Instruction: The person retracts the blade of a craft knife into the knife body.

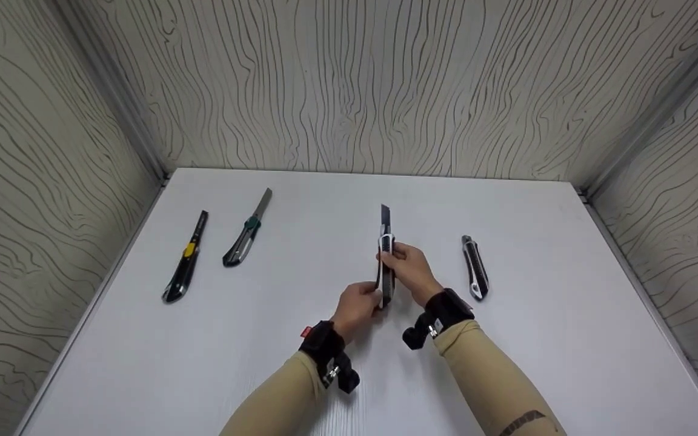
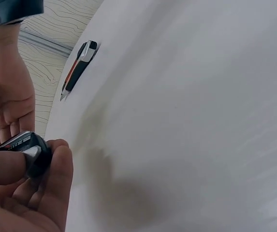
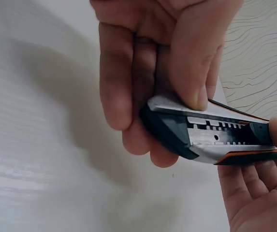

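The left hand pinches the lower end of a utility knife over the white table; the right hand grips it higher up. Its blade points to 12 o'clock. From it, a yellow-and-black cutter lies at 9 o'clock, a green-collared cutter between 9 and 10, a shorter knife at 3.

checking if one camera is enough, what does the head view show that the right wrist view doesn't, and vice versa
Only head: the blade extending from the held utility knife, plus the black-and-yellow, black-and-green and black-and-white utility knives lying apart.
Only right wrist: the held knife's toothed slot.
Both: left hand, right hand, held knife, white tabletop.
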`<state>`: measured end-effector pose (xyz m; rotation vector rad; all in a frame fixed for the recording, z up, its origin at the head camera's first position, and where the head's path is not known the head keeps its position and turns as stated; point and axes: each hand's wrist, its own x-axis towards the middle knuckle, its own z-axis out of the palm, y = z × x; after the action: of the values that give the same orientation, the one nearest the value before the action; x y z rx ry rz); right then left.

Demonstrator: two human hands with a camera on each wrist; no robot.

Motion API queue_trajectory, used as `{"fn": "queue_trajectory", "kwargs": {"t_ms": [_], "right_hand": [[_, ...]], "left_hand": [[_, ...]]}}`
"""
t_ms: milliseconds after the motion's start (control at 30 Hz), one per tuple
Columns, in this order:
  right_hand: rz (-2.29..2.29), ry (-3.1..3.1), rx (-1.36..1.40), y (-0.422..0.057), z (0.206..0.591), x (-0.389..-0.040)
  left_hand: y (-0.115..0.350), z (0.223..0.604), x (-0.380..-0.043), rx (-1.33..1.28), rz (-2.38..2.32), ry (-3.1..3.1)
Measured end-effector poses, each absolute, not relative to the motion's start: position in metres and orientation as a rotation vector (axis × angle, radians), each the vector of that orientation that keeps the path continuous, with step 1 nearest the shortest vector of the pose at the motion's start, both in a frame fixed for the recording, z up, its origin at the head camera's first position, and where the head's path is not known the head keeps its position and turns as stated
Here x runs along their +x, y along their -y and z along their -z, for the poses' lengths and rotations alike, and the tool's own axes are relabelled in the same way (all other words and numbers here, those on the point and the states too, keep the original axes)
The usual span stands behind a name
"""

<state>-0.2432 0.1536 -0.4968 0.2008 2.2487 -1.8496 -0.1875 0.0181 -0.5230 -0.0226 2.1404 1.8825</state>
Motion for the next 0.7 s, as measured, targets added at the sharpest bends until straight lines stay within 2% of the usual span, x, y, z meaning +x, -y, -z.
{"fn": "queue_trajectory", "kwargs": {"t_ms": [700], "right_hand": [[1.87,-2.202,0.232,-0.1471,0.5033,-0.2429]], "left_hand": [[-0.0185,0.5326,-0.1829,-0.13,-2.074,-1.792]]}}
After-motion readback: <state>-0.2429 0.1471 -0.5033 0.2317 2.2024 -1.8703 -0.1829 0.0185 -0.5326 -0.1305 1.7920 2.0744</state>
